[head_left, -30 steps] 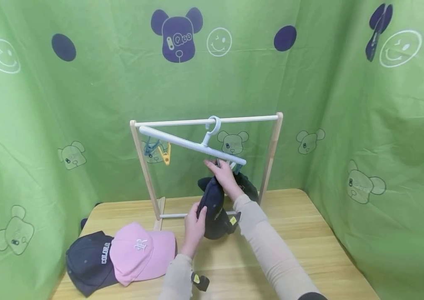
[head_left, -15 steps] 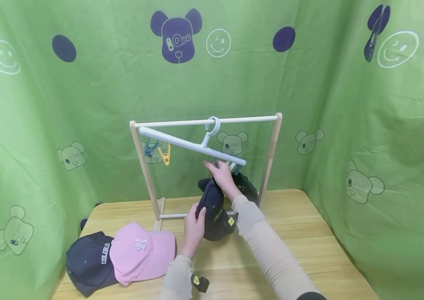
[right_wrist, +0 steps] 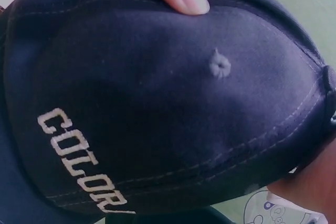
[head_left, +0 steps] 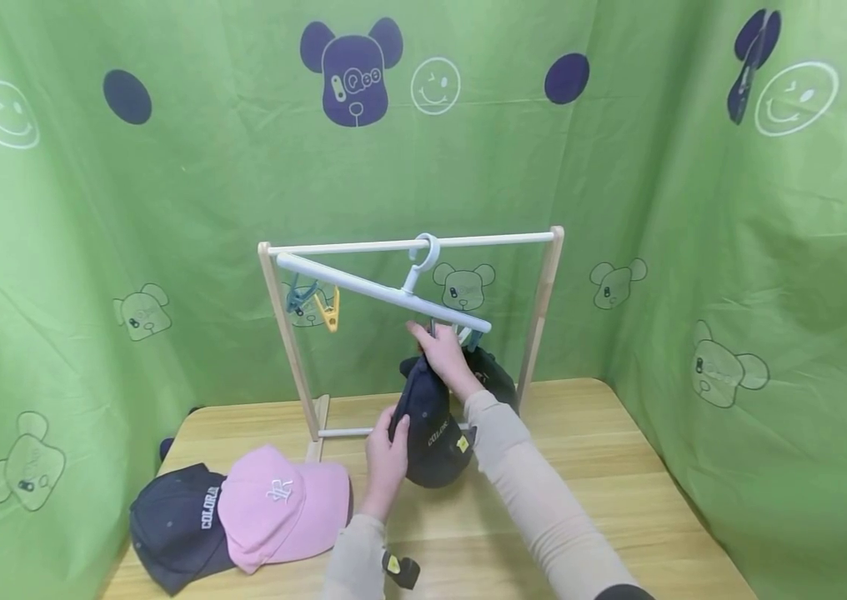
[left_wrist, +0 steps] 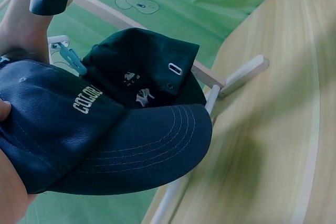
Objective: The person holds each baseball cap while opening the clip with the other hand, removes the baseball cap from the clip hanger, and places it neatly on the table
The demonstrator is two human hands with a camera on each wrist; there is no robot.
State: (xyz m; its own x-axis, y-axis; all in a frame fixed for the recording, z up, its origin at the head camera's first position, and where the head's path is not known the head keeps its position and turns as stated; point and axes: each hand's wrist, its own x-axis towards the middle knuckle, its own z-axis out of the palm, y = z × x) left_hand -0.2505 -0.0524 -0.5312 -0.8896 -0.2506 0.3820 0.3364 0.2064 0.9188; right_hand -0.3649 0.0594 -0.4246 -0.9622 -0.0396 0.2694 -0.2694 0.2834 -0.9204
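My left hand (head_left: 388, 454) grips the side of a dark navy baseball cap (head_left: 434, 429), with its thumb across the crown in the right wrist view. White "COLOR" lettering shows on the cap. Just beneath the low end of a pale blue hanger (head_left: 386, 290), my right hand (head_left: 444, 354) pinches a dark clip (head_left: 433, 327) at the cap's upper edge. Its fingers partly hide the clip, so I cannot tell whether the clip bites the cap. Behind, a dark green cap (left_wrist: 144, 66) hangs from a teal clip (left_wrist: 72, 59).
The tilted hanger hooks over the top bar of a wooden rack (head_left: 547, 308). Blue (head_left: 302, 296) and yellow clips (head_left: 329, 310) hang from its high end. A pink cap (head_left: 281, 508) overlaps another dark cap (head_left: 179, 525) on the wooden table (head_left: 618, 500). Green curtains surround it.
The navy cap has turned slightly and dropped a little, so more of its lettering shows. Both hands stay in nearly the same place on it. The hanger remains tilted.
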